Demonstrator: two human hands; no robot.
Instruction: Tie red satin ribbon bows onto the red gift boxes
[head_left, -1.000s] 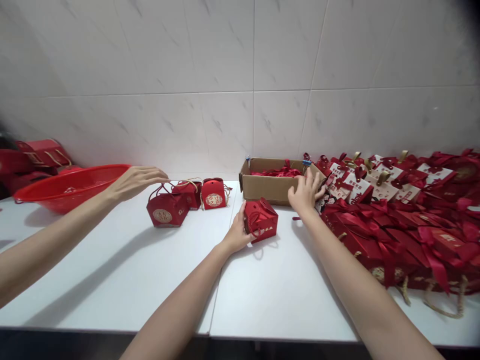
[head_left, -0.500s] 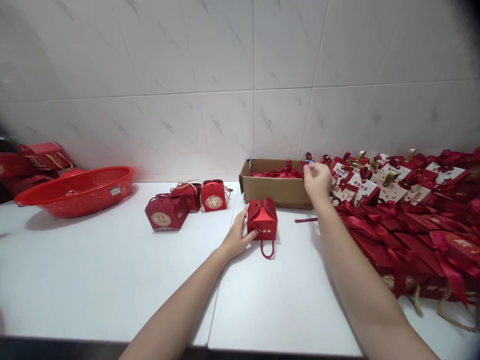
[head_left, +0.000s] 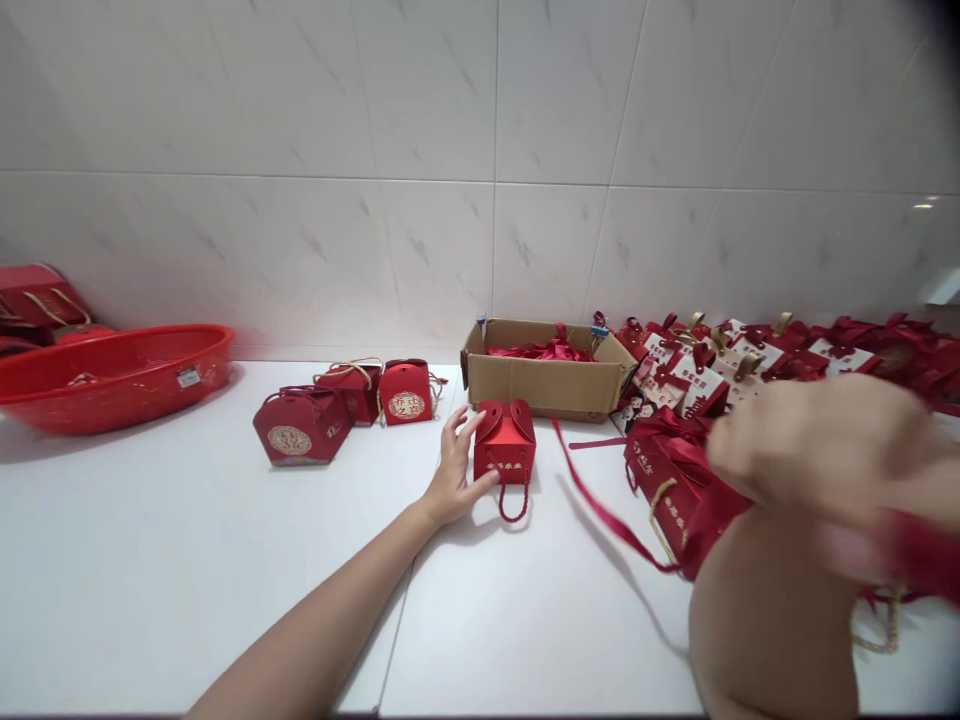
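A small red gift box (head_left: 505, 450) with a twisted cord handle stands in the middle of the white table. Beside its left side is my left hand (head_left: 455, 475), fingers spread and the thumb at the box's lower front corner; it does not grip the box. My right hand (head_left: 817, 450), smeared by motion, is closed over the pile of boxes at the right. A red ribbon (head_left: 611, 520) trails leftward from behind the right forearm, and red ribbon also shows beside that fist.
An open cardboard box (head_left: 540, 388) holding red ribbons stands at the wall. Left of it sit several red gift boxes (head_left: 304, 430) and a red plastic basin (head_left: 120, 385). At the right lie many finished-looking boxes (head_left: 664, 490). A dark red strip (head_left: 596, 443) lies on the table.
My right hand has swung from the cardboard box to the right and nearer, with red ribbon trailing. My left hand's fingers have spread a little beside the box. The view has shifted right.
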